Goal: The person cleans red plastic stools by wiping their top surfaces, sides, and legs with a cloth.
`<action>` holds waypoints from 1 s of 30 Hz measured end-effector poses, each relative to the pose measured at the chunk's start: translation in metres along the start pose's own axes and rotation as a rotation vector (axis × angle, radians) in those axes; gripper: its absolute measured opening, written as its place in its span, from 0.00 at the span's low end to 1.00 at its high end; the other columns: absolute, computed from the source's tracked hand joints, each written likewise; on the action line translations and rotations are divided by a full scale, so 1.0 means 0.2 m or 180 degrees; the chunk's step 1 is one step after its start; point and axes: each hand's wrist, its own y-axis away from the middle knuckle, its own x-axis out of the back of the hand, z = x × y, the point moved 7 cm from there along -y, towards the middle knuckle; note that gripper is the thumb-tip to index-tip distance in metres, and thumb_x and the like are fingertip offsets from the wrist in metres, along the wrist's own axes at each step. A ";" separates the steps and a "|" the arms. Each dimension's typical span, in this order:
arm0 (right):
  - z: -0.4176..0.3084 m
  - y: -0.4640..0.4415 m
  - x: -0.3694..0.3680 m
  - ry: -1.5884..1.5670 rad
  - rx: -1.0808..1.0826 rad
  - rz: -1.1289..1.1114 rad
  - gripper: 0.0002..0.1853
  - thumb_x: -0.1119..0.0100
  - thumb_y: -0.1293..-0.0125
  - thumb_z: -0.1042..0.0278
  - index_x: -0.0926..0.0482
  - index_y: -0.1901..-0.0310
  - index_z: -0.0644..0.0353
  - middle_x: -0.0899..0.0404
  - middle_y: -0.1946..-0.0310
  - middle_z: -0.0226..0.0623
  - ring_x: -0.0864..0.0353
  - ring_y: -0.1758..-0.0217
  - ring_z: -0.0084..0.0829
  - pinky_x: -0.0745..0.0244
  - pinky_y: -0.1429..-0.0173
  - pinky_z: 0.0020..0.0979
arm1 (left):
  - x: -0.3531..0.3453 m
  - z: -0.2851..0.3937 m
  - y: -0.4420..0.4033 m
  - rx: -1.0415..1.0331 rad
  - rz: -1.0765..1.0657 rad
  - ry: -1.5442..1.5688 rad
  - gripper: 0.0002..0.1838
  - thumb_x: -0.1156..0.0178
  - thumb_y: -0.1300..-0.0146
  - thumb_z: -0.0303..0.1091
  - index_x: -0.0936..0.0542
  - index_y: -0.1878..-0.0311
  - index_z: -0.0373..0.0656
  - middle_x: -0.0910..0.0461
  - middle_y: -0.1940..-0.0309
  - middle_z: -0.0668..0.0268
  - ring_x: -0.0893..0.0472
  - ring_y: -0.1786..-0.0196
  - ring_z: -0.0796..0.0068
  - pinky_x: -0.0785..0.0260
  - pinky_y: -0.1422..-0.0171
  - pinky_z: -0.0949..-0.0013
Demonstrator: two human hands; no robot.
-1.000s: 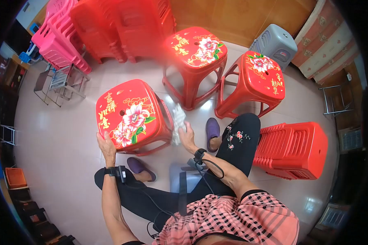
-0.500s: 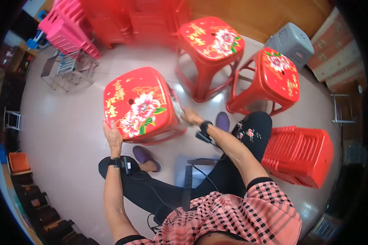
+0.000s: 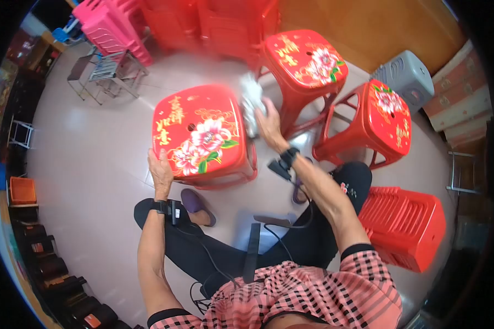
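Observation:
A red stool (image 3: 173, 142) with pink flowers and gold characters on its seat stands at centre left. My left hand (image 3: 161, 170) grips the near left edge of this seat. Off the seat's right side, my right hand (image 3: 269, 125) holds a pale, crumpled cloth (image 3: 251, 101), which is slightly blurred. Between the cloth and the seat edge a narrow gap shows. Two more flowered red stools, one behind (image 3: 304, 57) and one to the right (image 3: 389, 118), stand beyond my right hand.
Stacked red stools (image 3: 403, 225) lie on their side at the right. A grey stool (image 3: 406, 79) stands at the back right. Red chairs (image 3: 239, 27), pink chairs (image 3: 112, 27) and a metal-framed rack (image 3: 112, 68) are at the back. An orange tray (image 3: 22, 191) is at far left.
The cloth and my right hand have come away from the stool's side and moved up and outward. My left hand still holds the seat edge. The view has shifted.

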 end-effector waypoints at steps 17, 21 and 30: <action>0.28 -0.67 -0.65 0.0504 0.0044 -0.2350 0.21 0.47 0.31 0.58 0.25 0.42 0.61 0.18 0.58 0.41 0.20 0.56 0.31 0.25 0.51 0.33 | 0.01 0.00 0.03 0.0508 -0.0126 -0.0404 0.29 0.56 0.26 0.46 0.37 0.34 0.29 0.27 0.45 0.45 0.26 0.44 0.54 0.36 0.38 0.58; 0.57 -0.62 -0.68 0.0800 -0.0251 -0.2332 0.20 0.48 0.33 0.61 0.25 0.43 0.60 0.19 0.54 0.46 0.21 0.51 0.38 0.26 0.47 0.38 | 0.01 -0.02 0.03 0.0703 -0.0132 -0.0336 0.30 0.56 0.26 0.47 0.38 0.34 0.28 0.28 0.44 0.44 0.27 0.42 0.54 0.37 0.37 0.59; 1.11 -0.26 -0.40 0.2526 -0.0957 -0.1842 0.19 0.47 0.39 0.67 0.24 0.45 0.59 0.21 0.47 0.54 0.22 0.42 0.53 0.27 0.39 0.48 | 0.01 -0.02 0.05 0.0963 -0.0158 0.0017 0.31 0.56 0.26 0.48 0.39 0.32 0.31 0.27 0.45 0.50 0.25 0.46 0.64 0.34 0.40 0.64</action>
